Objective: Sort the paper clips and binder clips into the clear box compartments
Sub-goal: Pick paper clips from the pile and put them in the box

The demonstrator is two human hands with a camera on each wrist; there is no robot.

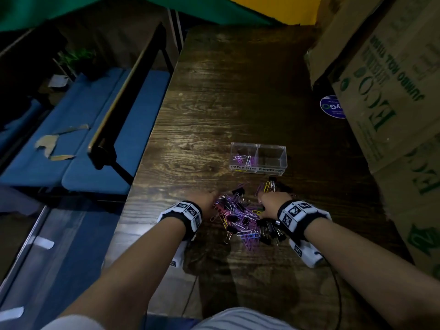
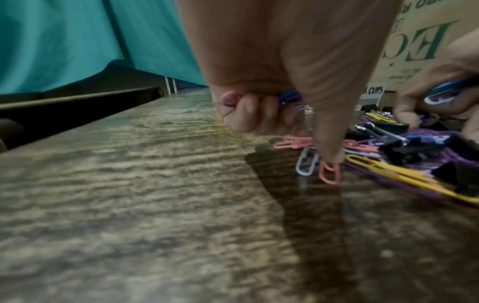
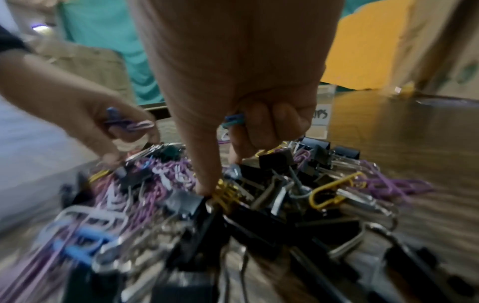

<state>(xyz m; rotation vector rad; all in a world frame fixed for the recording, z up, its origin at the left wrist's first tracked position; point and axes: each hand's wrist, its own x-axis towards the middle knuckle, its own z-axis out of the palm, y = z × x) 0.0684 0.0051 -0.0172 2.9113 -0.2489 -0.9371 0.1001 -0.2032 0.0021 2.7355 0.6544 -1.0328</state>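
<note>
A mixed pile [image 1: 242, 217] of coloured paper clips and black binder clips lies on the dark wooden table [image 1: 226, 103]. Behind it stands the clear box [image 1: 258, 145]. Its left compartment, labelled PAPER CLIPS, holds a few purple and white paper clips [image 1: 242, 158]; the right compartment shows nothing inside. My left hand [image 1: 204, 198] is at the pile's left edge. Its curled fingers hold several paper clips [image 2: 287, 98], and its thumb presses a pink paper clip [image 2: 329, 173]. My right hand [image 1: 270, 201] grips blue and teal paper clips [image 3: 234, 121] while a fingertip touches a yellow paper clip [image 3: 224, 193].
Large cardboard boxes [image 1: 392, 91] crowd the table's right side, with a round blue sticker [image 1: 332, 107] beside them. The table's left edge drops to a blue bench [image 1: 95, 139]. A black cable [image 1: 339, 294] runs under my right forearm.
</note>
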